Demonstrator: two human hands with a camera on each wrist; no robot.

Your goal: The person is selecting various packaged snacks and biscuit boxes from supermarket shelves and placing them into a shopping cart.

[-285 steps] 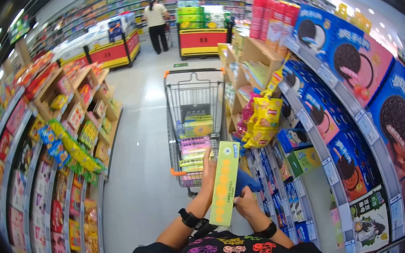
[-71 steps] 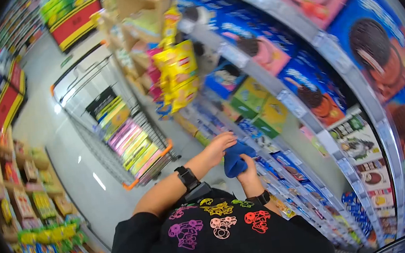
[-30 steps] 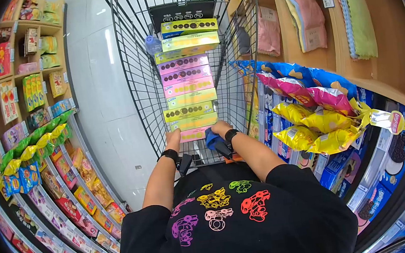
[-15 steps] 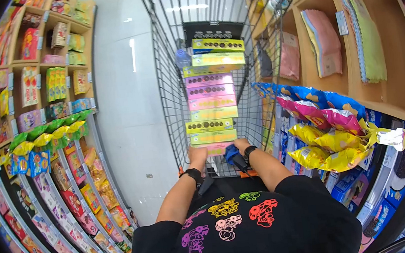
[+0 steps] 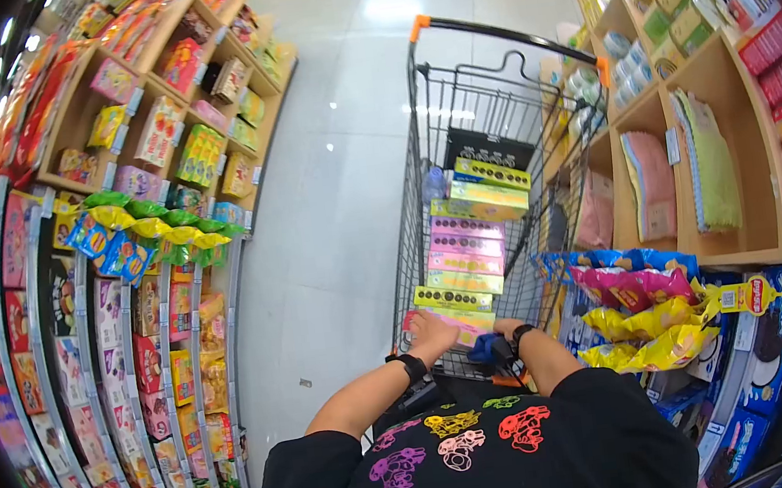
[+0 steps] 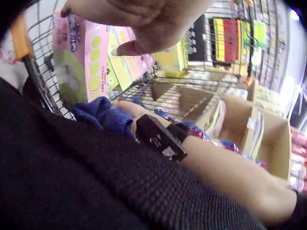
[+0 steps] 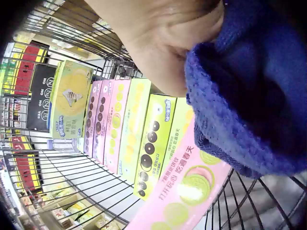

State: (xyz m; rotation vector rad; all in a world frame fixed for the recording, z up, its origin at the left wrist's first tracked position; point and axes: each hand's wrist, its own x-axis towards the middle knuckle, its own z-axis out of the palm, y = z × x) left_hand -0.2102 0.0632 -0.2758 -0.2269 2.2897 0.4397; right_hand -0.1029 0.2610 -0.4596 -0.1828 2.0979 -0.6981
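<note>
Inside a wire shopping cart (image 5: 412, 285), several green, yellow and pink cookie boxes stand packed in a row. My left hand (image 5: 433, 334) lies over the left end of the nearest pink cookie box (image 6: 84, 57), its thumb and fingers spanning it in the left wrist view. At the right end of that box, my right hand (image 5: 505, 332) holds a crumpled blue cloth (image 7: 225, 105), whose folds hide most of its fingers. The pink box leans against the row in the right wrist view, overlapping a green cookie box (image 7: 153, 143).
Wooden shelves with folded towels (image 5: 651, 183) and hanging snack bags (image 5: 646, 321) crowd the right side. Snack shelves (image 5: 143, 311) line the left, across the tiled floor (image 5: 315, 253). A clear bottle (image 5: 435, 184) stands inside the cart.
A green box was held earlier; then the hands held just the cloth beside the shelf, then met the nearest pink box. Since then the view has tilted up and the left hand has shifted over the box.
</note>
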